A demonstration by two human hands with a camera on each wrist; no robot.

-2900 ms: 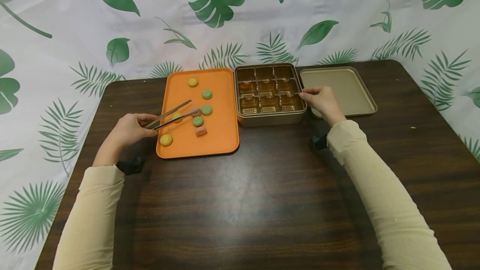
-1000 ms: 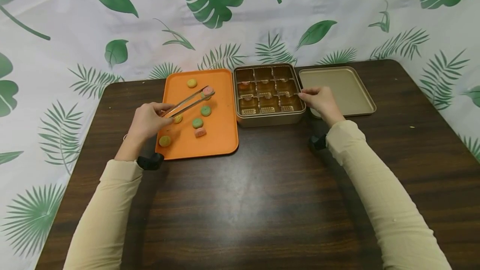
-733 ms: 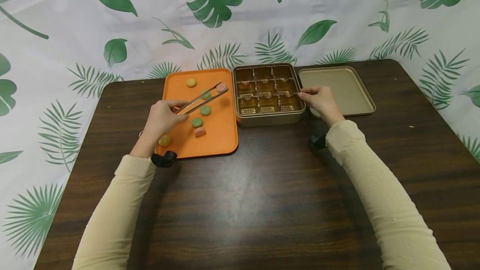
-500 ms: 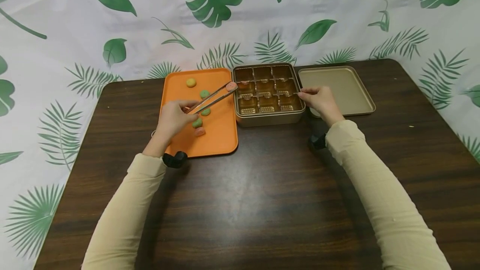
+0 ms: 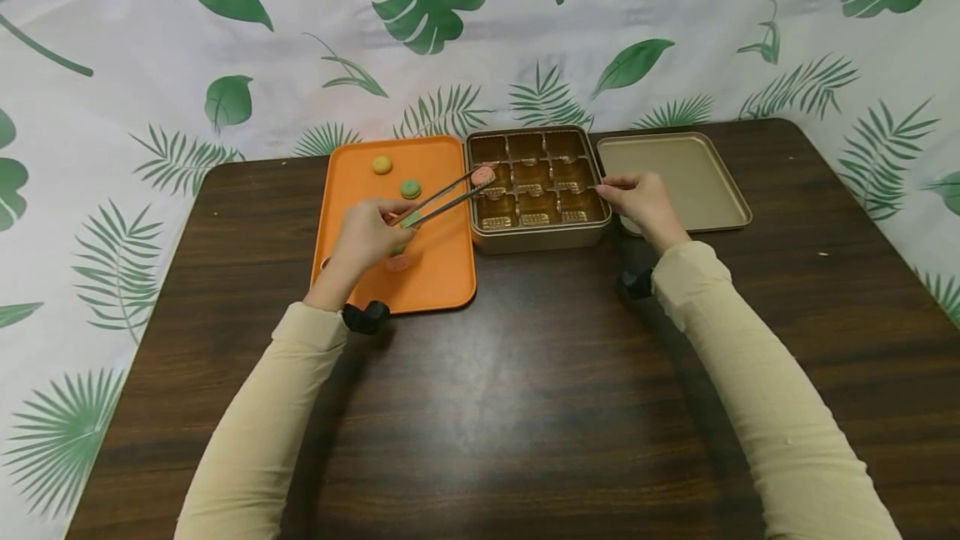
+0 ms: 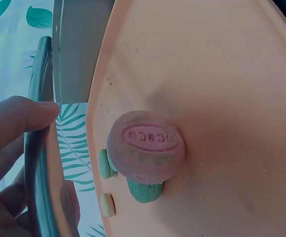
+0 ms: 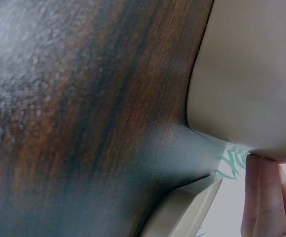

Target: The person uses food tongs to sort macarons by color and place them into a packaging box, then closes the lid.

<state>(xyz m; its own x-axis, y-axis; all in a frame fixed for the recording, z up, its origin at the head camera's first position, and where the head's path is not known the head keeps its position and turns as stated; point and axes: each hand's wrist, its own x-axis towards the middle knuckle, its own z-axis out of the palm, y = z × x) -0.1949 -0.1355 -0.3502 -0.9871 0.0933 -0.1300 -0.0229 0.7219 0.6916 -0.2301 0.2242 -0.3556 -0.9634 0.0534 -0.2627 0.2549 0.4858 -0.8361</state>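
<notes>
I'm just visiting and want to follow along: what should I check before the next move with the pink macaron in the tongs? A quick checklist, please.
1. Tongs in hand: ok, the left grip pinches them.
2. Pink macaron caught: ok, it sits between the tips.
3. Box open: ok, the lid lies off to its right.
4. Box steadied: ok, the right grip holds its right rim.
5. Clear view beneath the macaron: not ok, macaron and tongs cover part of the box's left column.
6. Free space beneath it: cannot tell.
</notes>
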